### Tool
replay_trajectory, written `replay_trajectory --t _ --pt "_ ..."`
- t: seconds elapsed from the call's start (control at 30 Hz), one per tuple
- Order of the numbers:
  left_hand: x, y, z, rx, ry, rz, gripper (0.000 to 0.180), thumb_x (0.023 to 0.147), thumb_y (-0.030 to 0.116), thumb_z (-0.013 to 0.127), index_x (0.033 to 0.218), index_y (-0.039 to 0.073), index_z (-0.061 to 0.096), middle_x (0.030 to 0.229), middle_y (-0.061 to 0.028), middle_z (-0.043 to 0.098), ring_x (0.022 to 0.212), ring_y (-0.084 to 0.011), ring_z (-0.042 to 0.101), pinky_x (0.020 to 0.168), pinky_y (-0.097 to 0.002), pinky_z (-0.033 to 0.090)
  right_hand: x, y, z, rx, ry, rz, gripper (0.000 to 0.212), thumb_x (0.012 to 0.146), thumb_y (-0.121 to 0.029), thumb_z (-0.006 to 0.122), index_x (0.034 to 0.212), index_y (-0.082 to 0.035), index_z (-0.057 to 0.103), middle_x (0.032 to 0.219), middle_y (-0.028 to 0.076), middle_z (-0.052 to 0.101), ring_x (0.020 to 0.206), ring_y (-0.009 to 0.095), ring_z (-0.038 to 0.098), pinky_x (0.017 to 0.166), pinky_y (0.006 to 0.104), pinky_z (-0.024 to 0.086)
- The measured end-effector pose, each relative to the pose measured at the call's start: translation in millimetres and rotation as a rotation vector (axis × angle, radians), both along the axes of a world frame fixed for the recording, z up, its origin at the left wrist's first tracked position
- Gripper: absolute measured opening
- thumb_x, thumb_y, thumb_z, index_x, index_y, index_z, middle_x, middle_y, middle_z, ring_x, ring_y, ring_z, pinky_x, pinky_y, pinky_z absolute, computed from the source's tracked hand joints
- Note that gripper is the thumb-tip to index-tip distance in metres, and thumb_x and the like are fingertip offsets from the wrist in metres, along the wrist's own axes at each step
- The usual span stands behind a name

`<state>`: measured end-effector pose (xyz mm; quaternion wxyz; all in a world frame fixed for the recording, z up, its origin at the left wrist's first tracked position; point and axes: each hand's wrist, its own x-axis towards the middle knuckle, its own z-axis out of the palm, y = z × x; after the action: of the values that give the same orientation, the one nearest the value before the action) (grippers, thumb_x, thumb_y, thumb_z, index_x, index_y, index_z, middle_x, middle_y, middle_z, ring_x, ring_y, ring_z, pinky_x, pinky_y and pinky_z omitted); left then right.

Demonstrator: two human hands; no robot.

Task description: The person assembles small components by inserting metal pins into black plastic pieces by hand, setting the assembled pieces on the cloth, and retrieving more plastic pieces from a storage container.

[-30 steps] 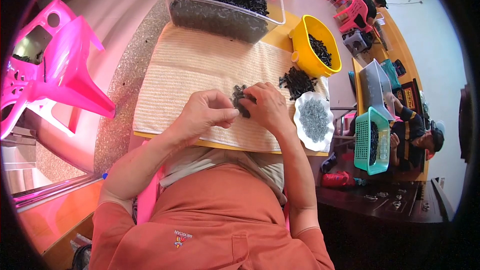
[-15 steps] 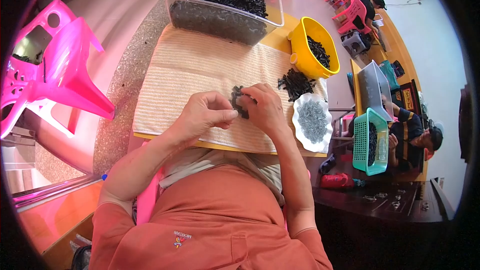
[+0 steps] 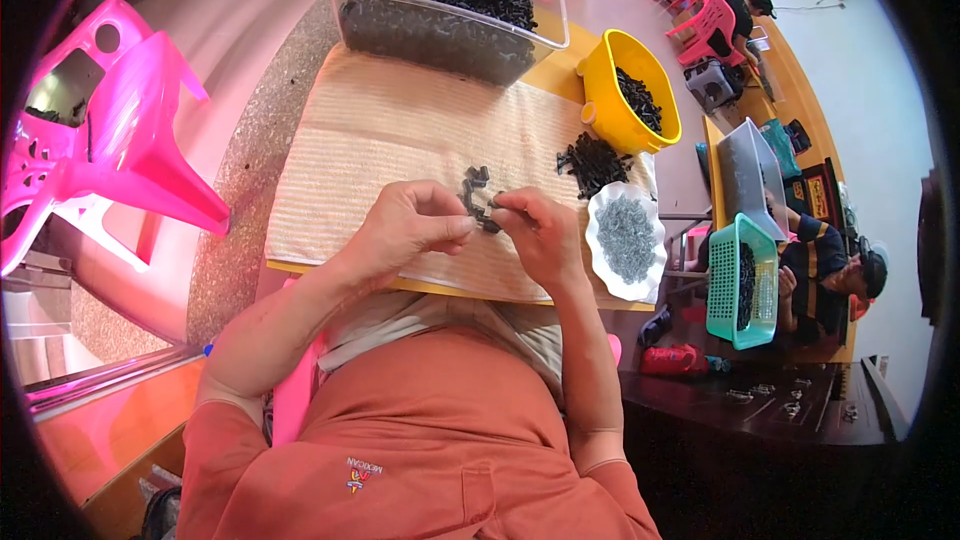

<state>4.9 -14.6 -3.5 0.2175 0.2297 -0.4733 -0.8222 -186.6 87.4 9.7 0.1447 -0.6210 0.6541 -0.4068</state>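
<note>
My left hand [image 3: 412, 230] is closed in a pinch just above the towel, thumb against forefinger. Whatever it holds is too small to make out. Facing it, my right hand [image 3: 545, 238] pinches what looks like a small black plastic piece [image 3: 491, 203] at its fingertips. Between and behind the hands lies a loose cluster of small black plastic pieces [image 3: 474, 180] on the striped cream towel [image 3: 345, 150]. To the right is a heap of longer black pieces [image 3: 594, 166]. A white scalloped dish [image 3: 598, 258] with many tiny clear or silvery parts sits beside my right wrist.
A clear plastic bin [image 3: 430, 15] full of black pieces stands at the back. Right of it is a yellow tub [image 3: 600, 80] with more. Further right are a green basket [image 3: 766, 312], a grey bin [image 3: 745, 175] and a seated person [image 3: 825, 265]. A pink chair [image 3: 140, 130] stands left.
My right hand has drawn back slightly to the right and turned, its fingertips now in a pinch. More of the black cluster shows. My left hand has hardly moved.
</note>
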Motion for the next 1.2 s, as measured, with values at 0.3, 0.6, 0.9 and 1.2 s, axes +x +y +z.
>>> replay_trajectory --t 0.3,0.6,0.9,1.2 --pt "0.0 0.6 0.1 -0.021 -0.007 -0.02 0.011 0.086 0.009 0.072 0.091 0.001 0.066 0.081 -0.0051 0.067 0.074 -0.0116 0.063 0.071 -0.0255 0.053 2.1 4.3 -4.6 -0.026 -0.113 0.087 0.011 0.088 -0.004 0.07 0.098 0.0 0.068 0.084 0.007 0.068 0.078 0.013 0.064 0.069 0.0259 0.05" --pt "0.6 1.6 2.1 -0.04 -0.011 -0.031 0.016 0.086 0.009 0.073 0.094 -0.003 0.068 0.083 -0.007 0.068 0.075 -0.0123 0.064 0.071 -0.0257 0.054 2.6 9.6 -14.8 0.034 -0.409 0.146 0.009 0.094 -0.004 0.065 0.099 0.003 0.067 0.09 0.005 0.066 0.084 0.011 0.063 0.075 0.0235 0.051" --pt "-0.6 3.5 1.3 -0.057 -0.019 -0.048 0.018 0.085 0.008 0.073 0.097 -0.003 0.065 0.084 -0.0072 0.068 0.076 -0.0128 0.065 0.07 -0.0257 0.054 0.3 10.7 -13.1 0.08 -0.399 0.192 0.008 0.094 -0.005 0.065 0.098 0.002 0.067 0.09 0.004 0.066 0.083 0.01 0.062 0.074 0.0228 0.05" --pt "-1.5 4.8 -0.4 -0.089 -0.029 -0.099 0.019 0.084 0.003 0.073 0.098 -0.003 0.061 0.087 -0.0091 0.067 0.075 -0.0141 0.066 0.068 -0.0271 0.056 -6.0 12.2 5.8 0.14 -0.179 0.242 0.01 0.091 -0.009 0.069 0.092 0.001 0.07 0.082 0.004 0.068 0.076 0.01 0.06 0.067 0.0239 0.048"
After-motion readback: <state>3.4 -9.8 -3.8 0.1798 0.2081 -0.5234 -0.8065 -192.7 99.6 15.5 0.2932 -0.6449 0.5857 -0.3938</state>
